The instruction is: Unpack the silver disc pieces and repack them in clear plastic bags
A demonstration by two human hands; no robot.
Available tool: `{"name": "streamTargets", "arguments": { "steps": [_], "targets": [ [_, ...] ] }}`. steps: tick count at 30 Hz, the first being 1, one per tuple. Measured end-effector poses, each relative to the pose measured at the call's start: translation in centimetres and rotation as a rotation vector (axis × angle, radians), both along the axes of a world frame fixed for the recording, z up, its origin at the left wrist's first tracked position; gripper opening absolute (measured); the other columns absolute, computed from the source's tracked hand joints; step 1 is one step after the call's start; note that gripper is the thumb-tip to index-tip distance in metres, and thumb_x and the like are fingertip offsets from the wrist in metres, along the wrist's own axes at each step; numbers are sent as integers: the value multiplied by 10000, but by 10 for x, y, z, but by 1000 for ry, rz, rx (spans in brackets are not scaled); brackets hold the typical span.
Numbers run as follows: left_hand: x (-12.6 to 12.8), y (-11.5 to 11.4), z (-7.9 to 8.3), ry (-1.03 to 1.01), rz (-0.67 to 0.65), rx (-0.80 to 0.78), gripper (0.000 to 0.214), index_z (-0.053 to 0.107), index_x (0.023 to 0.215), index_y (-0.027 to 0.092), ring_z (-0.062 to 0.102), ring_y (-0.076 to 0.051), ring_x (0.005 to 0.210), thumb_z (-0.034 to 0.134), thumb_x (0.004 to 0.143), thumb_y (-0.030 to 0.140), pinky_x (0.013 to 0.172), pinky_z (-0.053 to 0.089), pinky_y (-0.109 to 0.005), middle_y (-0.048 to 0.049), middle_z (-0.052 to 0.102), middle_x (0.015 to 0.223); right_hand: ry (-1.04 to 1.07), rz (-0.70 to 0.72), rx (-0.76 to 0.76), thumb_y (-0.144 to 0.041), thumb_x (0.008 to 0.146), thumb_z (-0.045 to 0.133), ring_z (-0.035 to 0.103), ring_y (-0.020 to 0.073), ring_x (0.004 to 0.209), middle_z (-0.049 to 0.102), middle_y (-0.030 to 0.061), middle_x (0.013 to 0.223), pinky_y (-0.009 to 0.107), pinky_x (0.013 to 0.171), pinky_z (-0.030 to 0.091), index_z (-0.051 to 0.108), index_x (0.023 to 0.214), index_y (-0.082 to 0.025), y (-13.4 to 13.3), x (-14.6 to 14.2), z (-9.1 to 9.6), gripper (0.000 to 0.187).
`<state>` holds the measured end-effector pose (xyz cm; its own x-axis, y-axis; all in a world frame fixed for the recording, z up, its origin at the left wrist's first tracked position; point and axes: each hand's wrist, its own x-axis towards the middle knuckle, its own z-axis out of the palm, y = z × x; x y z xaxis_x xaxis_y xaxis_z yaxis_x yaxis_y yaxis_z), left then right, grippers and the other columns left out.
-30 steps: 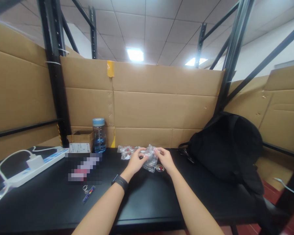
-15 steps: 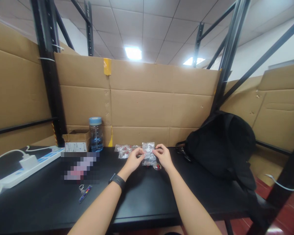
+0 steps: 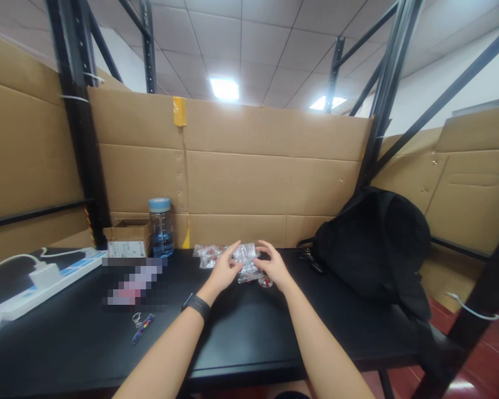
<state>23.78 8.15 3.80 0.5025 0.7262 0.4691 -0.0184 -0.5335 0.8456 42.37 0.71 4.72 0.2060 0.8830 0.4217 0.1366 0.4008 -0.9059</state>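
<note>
A crinkled clear plastic packet (image 3: 246, 259) lies on the black table between my hands, toward the back. My left hand (image 3: 223, 270) is at its left side, thumb and forefinger spread apart. Across from it, my right hand (image 3: 273, 269) has its fingers spread, with the thumb tip at the packet's right edge. More clear packets with small red bits (image 3: 208, 256) lie behind and left of my left hand. A small round clear piece with red in it (image 3: 265, 282) sits just below the right fingers. What the packet contains cannot be made out.
On the left stand a water bottle (image 3: 161, 230), a small cardboard box (image 3: 127, 238) and a white power strip (image 3: 54, 285). A keychain (image 3: 143, 328) lies nearer on the black table (image 3: 245, 332). A black backpack (image 3: 370, 249) rests at right; cardboard panels (image 3: 237, 183) enclose the back.
Fingers that pinched the packet have opened away from it. The packet has tilted and shifted slightly left. The view has moved a little.
</note>
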Motion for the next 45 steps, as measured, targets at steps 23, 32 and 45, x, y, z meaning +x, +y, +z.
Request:
{"name": "streamTargets", "arguments": {
  "steps": [23, 32, 45],
  "targets": [
    [-7, 7, -22, 519, 36, 370, 428, 647, 1271, 285, 544, -299, 1255, 614, 856, 386, 1079, 382, -449, -71, 617, 1362, -754, -681, -345, -254, 840, 610, 530, 335, 1220, 656, 104, 1252, 544, 985, 360, 746, 1052, -263, 21, 81, -24, 252],
    [-4, -7, -13, 569, 11, 366, 330, 761, 1016, 317, 593, -262, 1098, 435, 962, 319, 1039, 348, -441, -35, 749, 1087, -788, -606, -414, -368, 890, 577, 620, 327, 1084, 729, 96, 1094, 616, 995, 292, 765, 905, -244, 15, 73, -25, 225],
    [-7, -19, 0, 638, 72, 504, 151, 764, 859, 290, 559, -285, 1039, 614, 874, 290, 996, 307, -449, -56, 706, 964, -630, -116, -77, -317, 658, 815, 694, 263, 950, 773, 36, 953, 397, 917, 496, 791, 895, -257, 4, 22, -13, 246]
  ]
}}
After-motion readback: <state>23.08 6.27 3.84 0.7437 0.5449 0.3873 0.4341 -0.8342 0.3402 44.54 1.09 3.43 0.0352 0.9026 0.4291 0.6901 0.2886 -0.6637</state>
